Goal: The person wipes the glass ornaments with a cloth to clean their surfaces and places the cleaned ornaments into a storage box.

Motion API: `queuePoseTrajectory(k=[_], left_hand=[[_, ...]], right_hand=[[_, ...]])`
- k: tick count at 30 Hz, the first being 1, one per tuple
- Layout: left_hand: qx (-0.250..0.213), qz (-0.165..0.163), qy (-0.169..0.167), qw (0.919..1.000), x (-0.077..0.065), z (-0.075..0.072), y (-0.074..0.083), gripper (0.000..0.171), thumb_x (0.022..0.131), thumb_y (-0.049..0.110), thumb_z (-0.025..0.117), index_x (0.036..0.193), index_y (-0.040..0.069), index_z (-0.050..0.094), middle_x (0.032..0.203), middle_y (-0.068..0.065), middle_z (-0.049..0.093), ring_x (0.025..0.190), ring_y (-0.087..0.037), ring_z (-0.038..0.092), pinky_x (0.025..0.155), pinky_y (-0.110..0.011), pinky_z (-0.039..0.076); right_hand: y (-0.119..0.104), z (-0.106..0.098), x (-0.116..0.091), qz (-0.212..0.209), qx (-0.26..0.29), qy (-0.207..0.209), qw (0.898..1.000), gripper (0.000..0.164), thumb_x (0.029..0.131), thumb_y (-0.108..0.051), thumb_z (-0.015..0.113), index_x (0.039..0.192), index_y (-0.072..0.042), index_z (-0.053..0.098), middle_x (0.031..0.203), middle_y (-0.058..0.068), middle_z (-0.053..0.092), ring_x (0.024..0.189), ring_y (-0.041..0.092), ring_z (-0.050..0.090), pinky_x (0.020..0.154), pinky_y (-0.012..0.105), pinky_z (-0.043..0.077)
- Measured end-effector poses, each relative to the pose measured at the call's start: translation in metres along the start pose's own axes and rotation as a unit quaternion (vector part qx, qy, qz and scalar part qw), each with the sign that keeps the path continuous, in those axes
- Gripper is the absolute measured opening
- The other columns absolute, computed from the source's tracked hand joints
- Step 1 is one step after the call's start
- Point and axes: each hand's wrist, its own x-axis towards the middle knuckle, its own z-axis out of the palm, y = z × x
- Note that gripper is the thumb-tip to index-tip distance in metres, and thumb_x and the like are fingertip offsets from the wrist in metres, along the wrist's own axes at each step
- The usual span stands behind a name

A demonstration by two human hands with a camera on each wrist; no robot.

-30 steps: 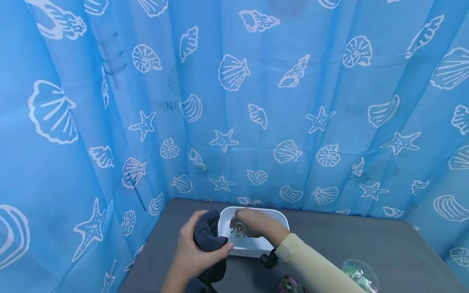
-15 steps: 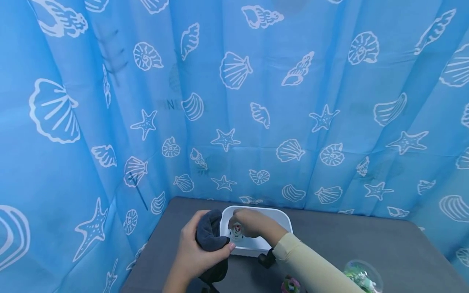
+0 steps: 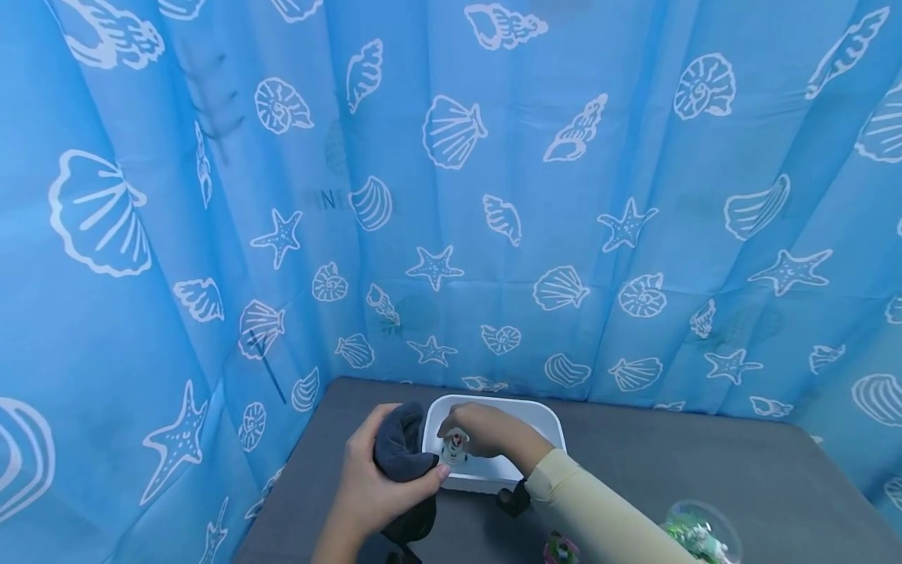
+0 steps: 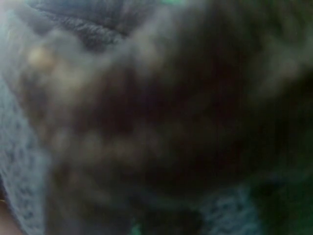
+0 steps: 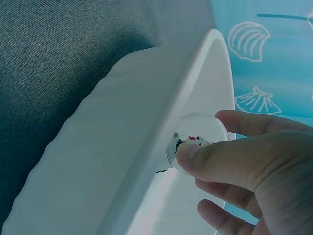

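Observation:
My left hand [image 3: 369,482] grips a bunched dark grey cloth [image 3: 402,450], its thumb along the near side. A blurred, close-up grey cloth [image 4: 29,161] fills much of the left wrist view. My right hand [image 3: 486,431] reaches over a white rectangular basin [image 3: 550,423] and pinches a small clear globe [image 3: 454,445] between thumb and fingers. In the right wrist view the globe [image 5: 200,129] has a little white, red and dark figure inside. The thumb covers part of it. The globe is close to the cloth, near the basin's left end.
A clear round container [image 3: 698,533] with green and white contents stands at the right front. Partly cut off, a small pink and green item [image 3: 560,548] lies at the front edge of view. Behind the grey tabletop [image 3: 669,454] hangs a blue shell-print curtain [image 3: 507,235].
The head view has shifted slightly. The globe is turned a little, so its inner figure shows more clearly. Both hands keep nearly the same place and hold.

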Motion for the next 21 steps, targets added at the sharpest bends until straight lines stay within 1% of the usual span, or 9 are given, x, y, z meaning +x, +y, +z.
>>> queuePoseTrajectory(k=[4, 8, 11, 14, 17, 21], left_hand=[[0.004, -0.001, 0.002, 1.0, 0.0, -0.001, 0.0, 0.063, 0.069, 0.036, 0.089, 0.123, 0.03, 0.056, 0.112, 0.007, 0.064, 0.094, -0.018, 0.066, 0.079, -0.031, 0.058], [0.009, 0.004, -0.002, 0.9999, 0.0, 0.0, 0.001, 0.062, 0.07, 0.038, 0.089, 0.122, 0.03, 0.056, 0.111, 0.008, 0.065, 0.094, -0.015, 0.066, 0.081, -0.031, 0.058], [0.011, 0.005, -0.005, 0.9999, 0.0, 0.001, 0.002, 0.062, 0.07, 0.04, 0.088, 0.122, 0.031, 0.056, 0.111, 0.008, 0.065, 0.095, -0.014, 0.066, 0.082, -0.031, 0.058], [0.011, 0.007, -0.004, 0.9999, 0.0, 0.002, 0.002, 0.061, 0.07, 0.04, 0.088, 0.122, 0.031, 0.056, 0.111, 0.008, 0.065, 0.095, -0.016, 0.066, 0.082, -0.031, 0.058], [0.012, 0.007, -0.006, 0.9999, 0.0, 0.003, 0.002, 0.062, 0.07, 0.041, 0.088, 0.122, 0.031, 0.057, 0.111, 0.009, 0.065, 0.095, -0.015, 0.066, 0.081, -0.031, 0.058], [0.0, 0.006, -0.027, 0.9996, 0.0, 0.009, 0.004, 0.063, 0.07, 0.04, 0.089, 0.123, 0.031, 0.057, 0.11, 0.008, 0.066, 0.094, -0.012, 0.066, 0.08, -0.031, 0.057]], right_hand=[[0.0, 0.0, -0.001, -0.002, 0.014, 0.004, 1.0, 0.04, 0.081, 0.001, 0.076, 0.115, -0.019, 0.073, 0.11, -0.003, 0.07, 0.105, 0.014, 0.065, 0.092, 0.031, 0.056], [0.001, -0.002, -0.002, -0.015, 0.012, 0.008, 1.0, 0.038, 0.083, -0.001, 0.076, 0.117, -0.018, 0.072, 0.112, -0.002, 0.069, 0.106, 0.014, 0.065, 0.092, 0.03, 0.056], [0.003, -0.007, -0.008, -0.021, 0.009, 0.014, 1.0, 0.038, 0.084, -0.004, 0.076, 0.119, -0.017, 0.071, 0.116, -0.001, 0.069, 0.11, 0.016, 0.064, 0.093, 0.031, 0.055], [0.006, -0.015, -0.016, -0.025, 0.011, 0.026, 0.999, 0.038, 0.084, -0.006, 0.076, 0.12, -0.017, 0.07, 0.12, -0.001, 0.068, 0.113, 0.019, 0.064, 0.093, 0.033, 0.056], [0.008, -0.026, -0.028, -0.023, 0.018, 0.037, 0.999, 0.038, 0.085, -0.009, 0.076, 0.122, -0.018, 0.069, 0.121, -0.001, 0.067, 0.112, 0.02, 0.065, 0.091, 0.033, 0.057], [0.01, -0.038, -0.048, -0.019, 0.036, 0.047, 0.998, 0.039, 0.086, -0.014, 0.076, 0.123, -0.02, 0.067, 0.123, 0.0, 0.066, 0.113, 0.019, 0.063, 0.091, 0.034, 0.056]])
